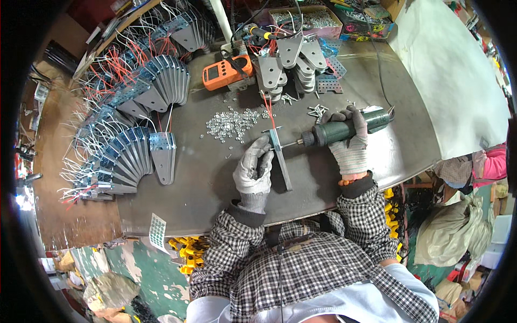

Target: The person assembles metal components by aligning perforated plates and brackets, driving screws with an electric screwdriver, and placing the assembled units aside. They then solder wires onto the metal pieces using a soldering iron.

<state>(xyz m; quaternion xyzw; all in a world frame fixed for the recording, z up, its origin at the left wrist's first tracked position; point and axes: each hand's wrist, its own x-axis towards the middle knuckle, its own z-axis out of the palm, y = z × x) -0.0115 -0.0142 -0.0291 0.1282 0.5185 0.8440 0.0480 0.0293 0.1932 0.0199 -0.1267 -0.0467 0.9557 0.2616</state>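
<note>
Centrally, left hand (254, 168) pins 1 narrow metal bracket (281, 159) flat on the steel table (215, 177), steadying it; right hand (351, 141) grips the green power screwdriver (344, 129), bit meeting its far end.

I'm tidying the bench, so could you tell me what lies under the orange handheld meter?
The orange handheld meter rests on the grey metal tabletop, beside grey metal brackets. Anything directly beneath its body is covered and cannot be seen.

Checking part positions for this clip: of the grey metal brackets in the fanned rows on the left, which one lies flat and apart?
The bracket at the right end of the lower row: it lies flat on the table, perforated end up, while the others stand overlapped on edge.
</note>
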